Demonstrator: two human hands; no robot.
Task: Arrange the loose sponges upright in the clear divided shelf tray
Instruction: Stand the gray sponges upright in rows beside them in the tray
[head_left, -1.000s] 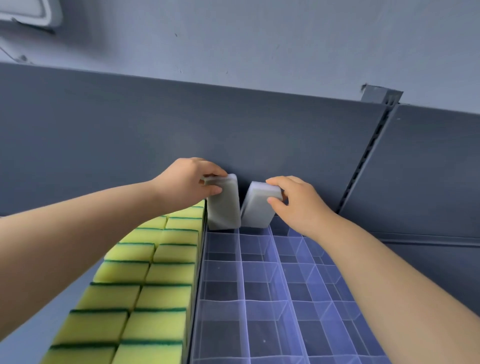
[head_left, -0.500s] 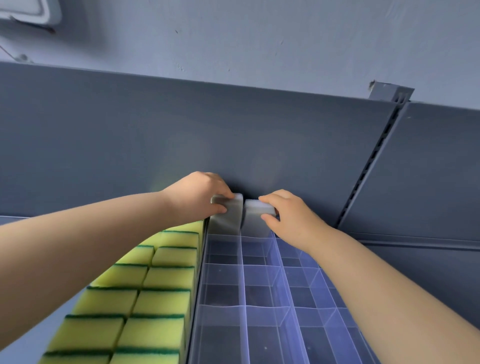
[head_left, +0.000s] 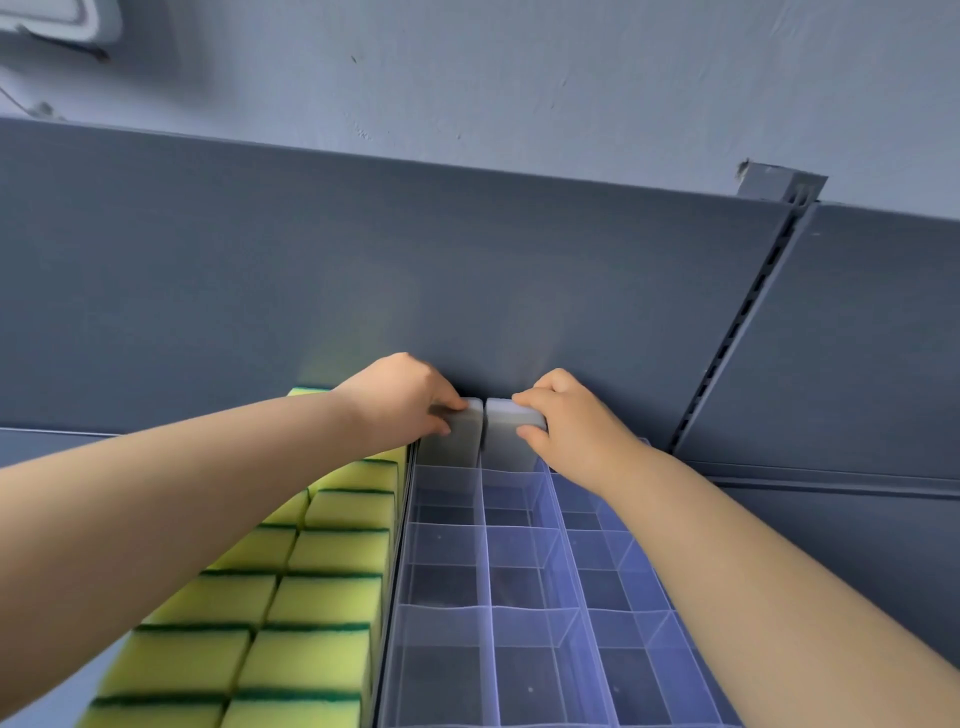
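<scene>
Two grey-white sponges stand upright side by side in the rearmost compartments of the clear divided tray (head_left: 485, 566), against the shelf's back panel. My left hand (head_left: 402, 397) grips the top of the left sponge (head_left: 460, 436) between thumb and fingers. My right hand (head_left: 569, 415) pinches the top of the right sponge (head_left: 506, 439) the same way. The lower parts of both sponges sit behind the clear divider walls. The tray's other compartments in view hold nothing.
Rows of yellow sponges with green scouring edges (head_left: 322, 597) stand packed to the left of the tray. The dark grey back panel (head_left: 363, 270) rises right behind the hands. A slotted upright (head_left: 737, 332) runs at the right, with bare shelf beside it.
Both hands have pushed the two grey sponges down into the back compartments. The sponges were tilted and raised before; now they stand straight and close together.
</scene>
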